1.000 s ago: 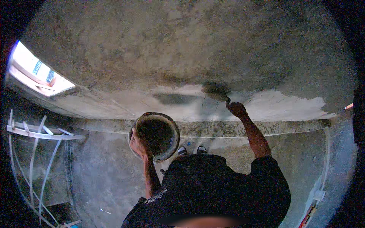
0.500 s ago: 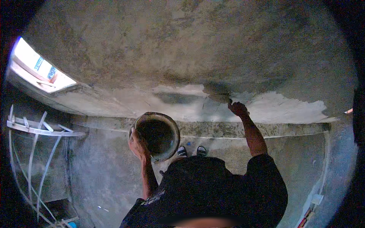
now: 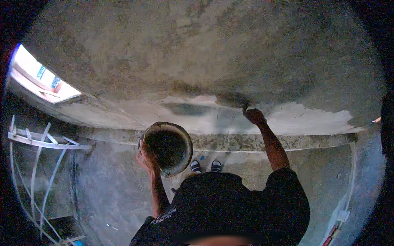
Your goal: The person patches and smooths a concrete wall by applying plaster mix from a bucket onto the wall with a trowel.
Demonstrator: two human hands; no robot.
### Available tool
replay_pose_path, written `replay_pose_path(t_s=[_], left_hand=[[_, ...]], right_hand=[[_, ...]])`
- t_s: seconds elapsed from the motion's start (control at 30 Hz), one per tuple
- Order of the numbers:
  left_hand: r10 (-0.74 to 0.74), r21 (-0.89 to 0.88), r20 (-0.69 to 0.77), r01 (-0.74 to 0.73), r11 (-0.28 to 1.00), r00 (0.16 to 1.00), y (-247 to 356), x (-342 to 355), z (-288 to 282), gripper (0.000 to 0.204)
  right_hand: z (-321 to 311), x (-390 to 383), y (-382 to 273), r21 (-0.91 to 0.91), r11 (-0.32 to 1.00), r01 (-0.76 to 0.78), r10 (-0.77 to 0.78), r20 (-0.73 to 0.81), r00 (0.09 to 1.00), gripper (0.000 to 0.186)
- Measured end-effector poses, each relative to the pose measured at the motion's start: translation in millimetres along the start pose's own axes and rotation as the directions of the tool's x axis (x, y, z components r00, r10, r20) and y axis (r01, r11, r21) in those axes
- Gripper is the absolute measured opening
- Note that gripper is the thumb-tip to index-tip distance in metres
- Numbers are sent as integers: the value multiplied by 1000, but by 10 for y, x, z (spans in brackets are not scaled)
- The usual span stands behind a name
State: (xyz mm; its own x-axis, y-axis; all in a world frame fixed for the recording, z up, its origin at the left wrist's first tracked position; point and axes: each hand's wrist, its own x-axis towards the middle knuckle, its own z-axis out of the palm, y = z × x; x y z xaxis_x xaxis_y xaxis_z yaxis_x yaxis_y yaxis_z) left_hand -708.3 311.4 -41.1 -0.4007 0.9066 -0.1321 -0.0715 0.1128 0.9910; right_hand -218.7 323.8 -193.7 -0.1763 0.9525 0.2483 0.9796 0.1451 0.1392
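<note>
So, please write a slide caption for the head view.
Left hand holds a round pan; right hand presses a trowel to the wall.

Left hand [image 3: 147, 159] holds pan [image 3: 167, 148]; right hand [image 3: 255, 116] plasters wall [image 3: 197, 57]

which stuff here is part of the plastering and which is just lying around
In use: pan held by left hand; trowel in right hand; wet plaster on the wall.
Lying about: white frame; window.
</note>
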Motion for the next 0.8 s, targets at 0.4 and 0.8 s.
replay_pose_path(t_s=[0.4,0.8], left_hand=[[8,-21,40,-7,1000,999,218,-53,188,35],[-19,68,19,18,998,1000,183,-14,170,36]], right_hand=[[186,-257,-130,-126,990,57,-71,-111,991,27],[331,-17,-227,187,979,-77,80,-11,997,27]])
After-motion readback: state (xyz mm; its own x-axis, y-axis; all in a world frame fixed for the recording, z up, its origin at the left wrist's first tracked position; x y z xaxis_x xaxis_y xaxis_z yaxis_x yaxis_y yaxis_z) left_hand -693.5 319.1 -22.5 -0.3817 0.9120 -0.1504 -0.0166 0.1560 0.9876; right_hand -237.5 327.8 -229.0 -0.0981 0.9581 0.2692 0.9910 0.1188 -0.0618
